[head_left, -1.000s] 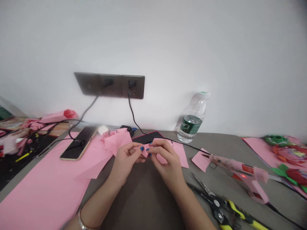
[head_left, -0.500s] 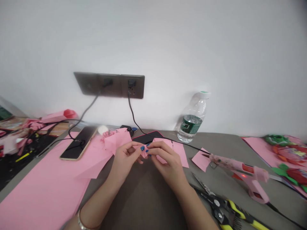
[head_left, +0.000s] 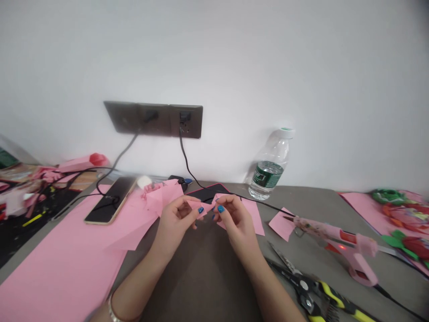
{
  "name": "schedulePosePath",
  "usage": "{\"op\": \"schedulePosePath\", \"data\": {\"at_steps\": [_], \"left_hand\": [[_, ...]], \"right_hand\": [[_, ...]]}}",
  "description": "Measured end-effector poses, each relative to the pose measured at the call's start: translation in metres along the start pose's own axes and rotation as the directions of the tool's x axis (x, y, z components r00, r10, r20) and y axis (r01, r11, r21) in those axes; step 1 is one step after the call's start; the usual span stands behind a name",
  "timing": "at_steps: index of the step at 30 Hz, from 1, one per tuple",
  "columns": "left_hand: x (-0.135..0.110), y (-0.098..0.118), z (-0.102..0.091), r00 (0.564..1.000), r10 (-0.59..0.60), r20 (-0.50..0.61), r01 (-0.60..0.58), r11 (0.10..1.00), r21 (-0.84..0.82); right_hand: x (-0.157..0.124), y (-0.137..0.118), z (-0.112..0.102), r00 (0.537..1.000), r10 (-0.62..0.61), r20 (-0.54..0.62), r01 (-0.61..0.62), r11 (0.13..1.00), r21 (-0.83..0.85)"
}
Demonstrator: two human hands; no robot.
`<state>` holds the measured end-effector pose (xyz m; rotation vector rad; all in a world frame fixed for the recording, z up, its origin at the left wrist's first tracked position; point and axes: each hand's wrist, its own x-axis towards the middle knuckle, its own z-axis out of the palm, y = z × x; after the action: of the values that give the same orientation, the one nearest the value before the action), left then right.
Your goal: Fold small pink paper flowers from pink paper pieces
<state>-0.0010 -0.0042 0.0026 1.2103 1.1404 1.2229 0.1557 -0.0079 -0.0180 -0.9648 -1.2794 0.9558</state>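
- Head view: your left hand (head_left: pixel 176 223) pinches a small folded pink paper (head_left: pixel 200 206) between thumb and fingers, its blue thumbnail on the near face
- Your right hand (head_left: pixel 239 226) has thumb and fingertips bent together at the paper's right end; whether they grip it, you cannot tell
- That paper sits raised between your two hands, above the grey table (head_left: pixel 204 277)
- To your left, large pink sheets (head_left: pixel 63 264) lie stacked, with a phone (head_left: pixel 110 201) and its cable on them
- To your right, a pink glue gun (head_left: pixel 335 235) lies with a red light on and its nozzle over a pink slip (head_left: pixel 282 226)
- Scissors (head_left: pixel 303 285) lie open, just beside your right forearm
- Ahead, a bottle (head_left: pixel 267 176) leans on the wall (head_left: pixel 318 89), right of the sockets (head_left: pixel 154 120)
- Far right, coloured paper shapes (head_left: pixel 407 214) rest on another pink sheet
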Motion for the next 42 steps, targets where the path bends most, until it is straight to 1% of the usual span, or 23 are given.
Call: {"op": "schedulePosePath", "data": {"at_steps": [1,3,7,11,16,21,27,30,36,40,42], "left_hand": [[-0.0002,0.0006,0.0007,1.0,-0.001,0.01,0.001,1.0,-0.007],[-0.0007,0.0019,0.0023,0.999,-0.004,0.04,0.005,1.0,-0.016],[-0.0016,0.0038,0.0039,0.996,-0.007,0.09,0.005,1.0,0.02],[-0.0018,0.0032,0.003,0.993,-0.021,0.113,0.016,0.999,0.041],[-0.0027,0.0026,0.0029,0.989,-0.019,0.148,0.01,0.998,0.063],[-0.0031,0.0049,0.0055,0.978,-0.063,0.198,0.056,0.998,0.043],[-0.0026,0.0034,0.0068,0.973,-0.117,0.199,0.108,0.993,0.055],[-0.0029,0.0013,0.0069,0.971,-0.118,0.208,0.111,0.993,0.045],[-0.0046,-0.0025,0.0069,0.98,-0.055,0.192,0.046,0.998,0.047],[-0.0046,-0.0044,0.0071,0.969,-0.099,0.227,0.082,0.993,0.084],[-0.005,-0.004,0.0068,0.963,-0.099,0.251,0.067,0.989,0.134]], "right_hand": [[0.0004,0.003,0.0012,0.998,0.061,0.006,-0.061,0.996,0.06],[0.0013,0.0068,0.0031,0.993,0.111,0.028,-0.113,0.988,0.102],[0.0033,0.0047,0.0031,0.991,0.121,0.063,-0.122,0.992,0.016],[0.0042,-0.0003,0.0016,0.984,0.146,0.1,-0.15,0.988,0.03],[0.003,-0.001,0.0005,0.984,0.134,0.114,-0.138,0.99,0.025],[0.0026,-0.0001,-0.0004,0.988,0.127,0.093,-0.131,0.991,0.039],[0.0019,0.0015,0.0011,0.987,0.129,0.091,-0.135,0.988,0.069],[0.0016,0.0014,0.0017,0.988,0.123,0.093,-0.13,0.989,0.073],[0.0001,-0.002,0.002,0.98,0.107,0.17,-0.112,0.993,0.021],[-0.0005,-0.0021,0.0017,0.973,0.11,0.203,-0.108,0.994,-0.021],[-0.0002,-0.0016,0.0014,0.968,0.124,0.218,-0.124,0.992,-0.015]]}}
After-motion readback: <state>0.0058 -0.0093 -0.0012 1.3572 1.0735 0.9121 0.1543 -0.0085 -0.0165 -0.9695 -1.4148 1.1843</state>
